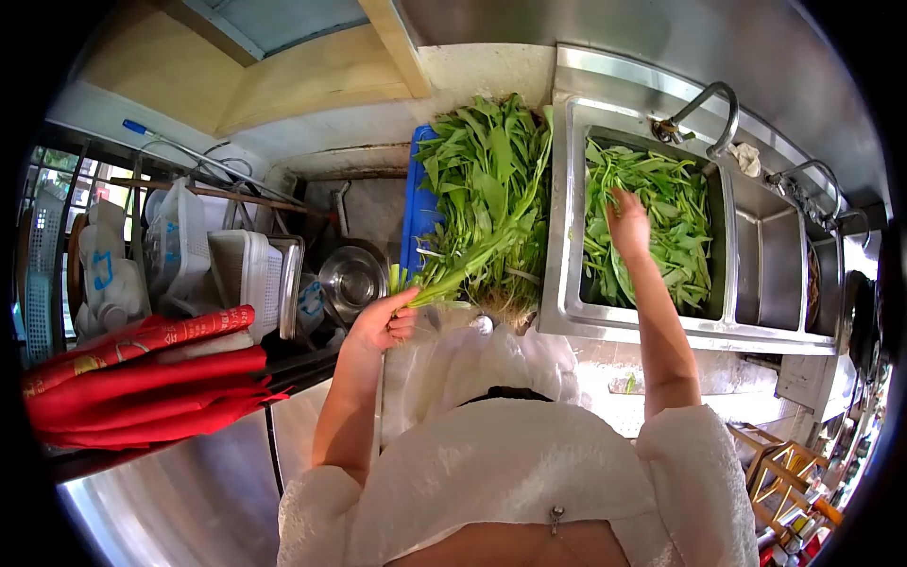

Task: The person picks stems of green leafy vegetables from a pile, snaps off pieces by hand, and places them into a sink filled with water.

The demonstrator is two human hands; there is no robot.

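My left hand (385, 321) is closed around the cut stem ends of a bunch of water spinach (472, 260). The bunch's stalks slant up and right across a larger pile of water spinach (487, 156), which rests on a blue crate (416, 203). Roots show at the pile's near end. Over the left basin of the steel sink (565, 217), my right hand (628, 225) touches loose green leaves (666, 189) that fill the basin. Its fingers look loosely spread, with nothing clearly gripped; their tips partly blend into the leaves.
A curved faucet (726, 109) rises behind the basin, with a smaller basin (763, 255) to the right. On the left are a metal bowl (351, 279), white plastic baskets (241, 269) and red bags (151, 387). A wooden stool (779, 472) stands at the lower right.
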